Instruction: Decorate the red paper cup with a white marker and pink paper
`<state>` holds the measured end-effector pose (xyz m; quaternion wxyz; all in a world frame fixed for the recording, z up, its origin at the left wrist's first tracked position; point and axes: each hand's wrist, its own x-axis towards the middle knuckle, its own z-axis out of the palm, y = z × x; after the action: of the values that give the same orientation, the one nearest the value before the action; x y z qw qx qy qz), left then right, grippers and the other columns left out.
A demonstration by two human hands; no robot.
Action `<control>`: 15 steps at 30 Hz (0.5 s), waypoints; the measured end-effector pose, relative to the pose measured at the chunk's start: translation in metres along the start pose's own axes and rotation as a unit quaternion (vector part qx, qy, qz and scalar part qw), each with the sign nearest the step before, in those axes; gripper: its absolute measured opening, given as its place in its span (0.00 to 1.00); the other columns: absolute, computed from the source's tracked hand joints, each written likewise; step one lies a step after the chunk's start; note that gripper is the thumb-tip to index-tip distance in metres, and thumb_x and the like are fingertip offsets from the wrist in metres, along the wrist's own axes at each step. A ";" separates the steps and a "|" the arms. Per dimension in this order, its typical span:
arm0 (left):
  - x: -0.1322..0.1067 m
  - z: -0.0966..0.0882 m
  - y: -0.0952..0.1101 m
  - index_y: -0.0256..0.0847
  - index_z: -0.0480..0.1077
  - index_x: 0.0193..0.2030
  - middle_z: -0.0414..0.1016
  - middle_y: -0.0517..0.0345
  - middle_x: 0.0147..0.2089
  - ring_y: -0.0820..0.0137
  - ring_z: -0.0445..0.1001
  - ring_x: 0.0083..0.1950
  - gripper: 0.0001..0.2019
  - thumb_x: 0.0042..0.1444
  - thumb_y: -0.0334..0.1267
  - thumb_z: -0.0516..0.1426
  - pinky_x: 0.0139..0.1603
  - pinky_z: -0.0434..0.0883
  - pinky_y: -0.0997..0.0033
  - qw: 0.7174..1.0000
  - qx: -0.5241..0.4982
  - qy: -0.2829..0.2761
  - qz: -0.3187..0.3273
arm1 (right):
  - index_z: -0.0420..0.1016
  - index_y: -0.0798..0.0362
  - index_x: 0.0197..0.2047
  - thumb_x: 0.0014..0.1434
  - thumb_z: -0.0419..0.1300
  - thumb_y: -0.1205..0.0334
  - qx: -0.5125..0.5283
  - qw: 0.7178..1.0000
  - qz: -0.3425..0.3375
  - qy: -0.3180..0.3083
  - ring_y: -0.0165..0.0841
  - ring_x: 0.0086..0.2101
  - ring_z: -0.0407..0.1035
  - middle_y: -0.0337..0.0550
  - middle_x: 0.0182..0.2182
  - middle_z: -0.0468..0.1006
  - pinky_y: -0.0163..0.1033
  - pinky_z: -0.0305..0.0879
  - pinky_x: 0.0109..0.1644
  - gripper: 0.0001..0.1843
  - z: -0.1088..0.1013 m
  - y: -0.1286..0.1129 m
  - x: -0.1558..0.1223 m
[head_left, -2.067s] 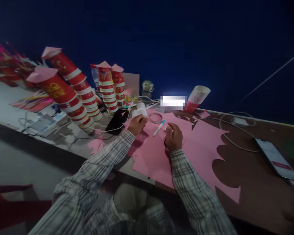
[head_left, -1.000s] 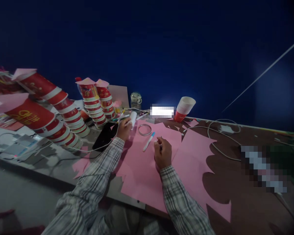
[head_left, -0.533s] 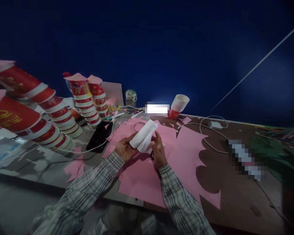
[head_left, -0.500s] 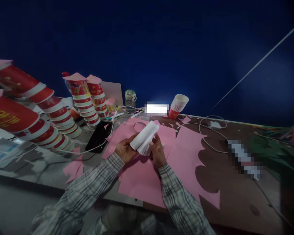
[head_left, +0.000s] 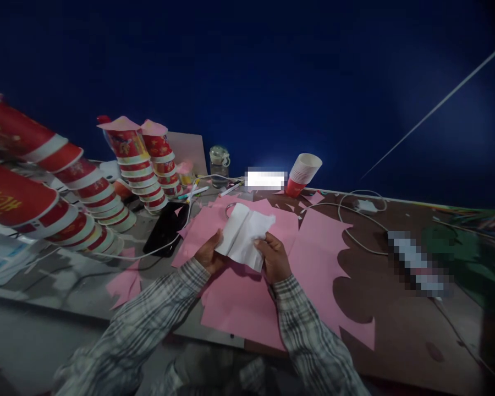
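Observation:
A creased white sheet, like a paper napkin or tissue (head_left: pixel 247 234), is spread between my two hands above the table. My left hand (head_left: pixel 209 254) grips its left side, thumb on top and fingers underneath. At the right edge my right hand (head_left: pixel 275 257) pinches it between thumb and fingers. Below lie overlapping sheets of pink paper (head_left: pixel 243 308). Behind the white sheet a ring-shaped thing (head_left: pixel 231 209) shows only in part. To the right is a pink sheet with scalloped cut-outs (head_left: pixel 317 264).
Tall stacks of red and white paper cups (head_left: pixel 136 165) with pink cone tops stand at left. A black phone (head_left: pixel 165 231), a glass jar (head_left: pixel 219 165), leaning paper cups (head_left: pixel 303 173) and a blurred power strip (head_left: pixel 416 264) lie around. White cables (head_left: pixel 363 253) cross the table.
The white sheet was folded narrow and is now opened out wider. My right hand has moved right with its edge, while my left hand stays at the left side.

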<state>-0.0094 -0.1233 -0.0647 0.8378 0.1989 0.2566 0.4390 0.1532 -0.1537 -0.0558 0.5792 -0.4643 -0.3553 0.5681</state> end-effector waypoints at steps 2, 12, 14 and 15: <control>0.000 -0.002 0.000 0.29 0.75 0.51 0.82 0.42 0.46 0.57 0.80 0.49 0.29 0.49 0.52 0.67 0.54 0.75 0.61 1.000 0.018 -0.011 0.003 | 0.73 0.51 0.28 0.45 0.65 0.57 0.040 0.999 0.001 0.006 0.28 0.20 0.62 0.32 0.19 0.71 0.34 0.60 0.26 0.08 -0.002 0.000 0.001; 0.002 -0.002 -0.001 0.33 0.74 0.49 0.81 0.51 0.37 0.66 0.78 0.33 0.29 0.39 0.43 0.73 0.36 0.74 0.67 0.982 0.174 0.061 0.042 | 0.77 0.51 0.39 0.45 0.64 0.55 0.080 0.997 -0.013 0.007 0.37 0.29 0.74 0.42 0.30 0.81 0.42 0.71 0.33 0.17 -0.008 0.003 0.005; 0.003 -0.002 0.005 0.36 0.73 0.48 0.81 0.54 0.37 0.66 0.78 0.35 0.27 0.41 0.42 0.71 0.39 0.75 0.67 0.969 0.207 0.107 0.086 | 0.76 0.50 0.44 0.47 0.62 0.51 0.095 0.995 -0.034 -0.017 0.41 0.35 0.76 0.47 0.37 0.82 0.47 0.73 0.39 0.21 -0.008 0.001 0.005; 0.003 -0.002 0.012 0.37 0.73 0.48 0.81 0.55 0.38 0.66 0.78 0.38 0.25 0.43 0.42 0.70 0.42 0.75 0.67 0.963 0.213 0.123 0.110 | 0.76 0.50 0.47 0.48 0.61 0.50 0.103 0.993 -0.039 -0.037 0.42 0.37 0.76 0.48 0.39 0.82 0.48 0.73 0.42 0.23 -0.008 0.000 0.005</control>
<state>-0.0170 -0.1138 -0.0603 0.6848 0.3441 0.4217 0.4846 0.1614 -0.1497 -0.0588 0.6323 -0.3666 -0.3334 0.5955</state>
